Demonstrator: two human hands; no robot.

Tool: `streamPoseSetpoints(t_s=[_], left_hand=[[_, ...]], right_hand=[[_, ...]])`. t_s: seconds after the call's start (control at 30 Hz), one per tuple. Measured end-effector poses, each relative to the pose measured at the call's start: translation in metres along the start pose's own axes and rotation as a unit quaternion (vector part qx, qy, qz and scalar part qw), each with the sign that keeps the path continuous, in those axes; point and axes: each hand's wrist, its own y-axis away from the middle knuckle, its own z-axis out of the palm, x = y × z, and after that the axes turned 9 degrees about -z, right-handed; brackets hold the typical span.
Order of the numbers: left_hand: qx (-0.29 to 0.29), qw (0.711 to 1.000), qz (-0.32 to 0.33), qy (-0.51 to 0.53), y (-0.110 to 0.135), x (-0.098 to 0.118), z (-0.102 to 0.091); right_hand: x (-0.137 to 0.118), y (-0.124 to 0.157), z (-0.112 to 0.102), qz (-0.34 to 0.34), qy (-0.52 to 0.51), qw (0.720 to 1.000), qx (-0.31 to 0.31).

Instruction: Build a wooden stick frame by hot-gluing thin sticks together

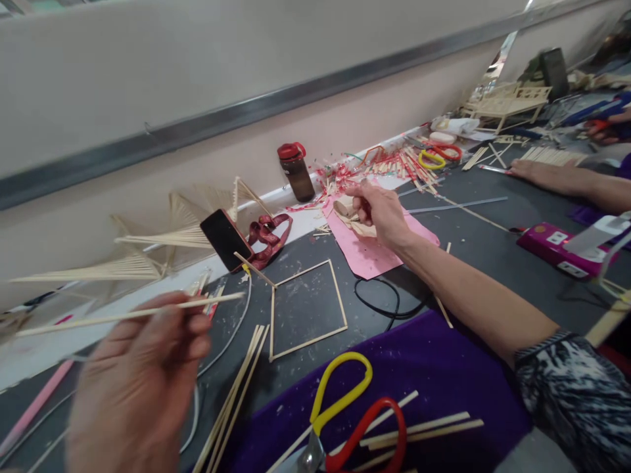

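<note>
dark grey worktop point(473, 243) runs along a pale wall, strewn with thin sticks. left hand point(138, 387), blurred, is raised low at the left, thumb and fingers pinched on a long thin pale wooden stick point(123, 316) that lies nearly level above the surface. just right of it a black phone point(225, 239) leans tilted, and a square frame of glued wooden sticks point(305, 309) lies flat. yellow-and-red-handled scissors point(350, 410) rest on a purple cloth point(444, 374) at the near edge. right hand point(382, 213) reaches out over a pink paper sheet point(367, 253), fingers curled together around a small pale object; its identity cannot be determined. another person's forearm point(566, 179) rests at far right.
</note>
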Motion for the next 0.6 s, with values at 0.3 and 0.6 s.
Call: streamPoseSetpoints(t_s=[0.3, 0.6], left_hand=[[-0.129, 0.98, 0.008, -0.151, -0.003, -0.054, 0.079], [-0.123, 0.974, 0.016, -0.192, -0.04, -0.072, 0.107]], right_hand=[[0.025, 0.037, 0.019, -0.147, 0.488, 0.77, -0.384], [0.039, 0.043, 0.016, -0.17, 0.503, 0.763, -0.37]])
